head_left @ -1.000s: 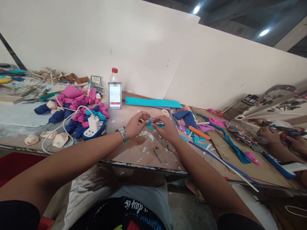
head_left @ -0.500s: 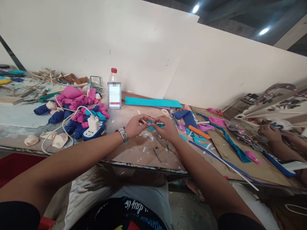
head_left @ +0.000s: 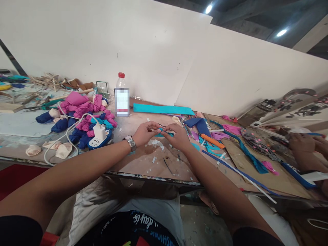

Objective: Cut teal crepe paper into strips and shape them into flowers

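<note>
Both hands meet over the middle of the worktable, just above its surface. Left hand, steel wristwatch on the wrist, has thumb and forefinger pinched closed on the left end of a small teal strip; other fingers curled loosely. Right hand pinches the same strip from the right side, fingertips nearly touching those of the left. The strip is mostly hidden between the fingertips; only a short teal bit shows, so its full shape cannot be told. Directly below the hands lie a white curved scrap and small white offcuts on the table. Beyond the hands, a long teal sheet lies flat near the white backboard. A clear bottle with a red cap stands upright to the left of that sheet. Further left: a pile of pink, blue and teal fabric rolls, with a blue power strip at its near edge carrying a white charger and white cable. Cream fabric rolls lie near the table's front edge. Right of the hands: dark blue pieces, an orange utility knife, teal scraps and a long blue strip. At far right another person's hand is over a brown board, blurred.
</note>
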A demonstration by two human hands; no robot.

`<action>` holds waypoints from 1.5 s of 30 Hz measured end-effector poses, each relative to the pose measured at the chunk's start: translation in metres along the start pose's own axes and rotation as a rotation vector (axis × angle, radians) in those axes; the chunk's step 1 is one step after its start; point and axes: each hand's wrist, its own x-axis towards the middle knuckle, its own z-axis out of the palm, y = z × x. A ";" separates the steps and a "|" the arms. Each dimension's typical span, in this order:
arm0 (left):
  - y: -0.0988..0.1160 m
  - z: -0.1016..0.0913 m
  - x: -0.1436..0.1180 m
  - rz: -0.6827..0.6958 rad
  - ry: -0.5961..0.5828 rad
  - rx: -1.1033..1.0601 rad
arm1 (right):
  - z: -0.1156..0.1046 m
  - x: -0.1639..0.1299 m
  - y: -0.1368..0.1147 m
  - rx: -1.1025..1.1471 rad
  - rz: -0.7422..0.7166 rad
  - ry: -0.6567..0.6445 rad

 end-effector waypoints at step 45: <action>0.006 0.002 -0.004 -0.241 -0.077 0.073 | 0.001 0.002 0.001 0.208 0.228 0.111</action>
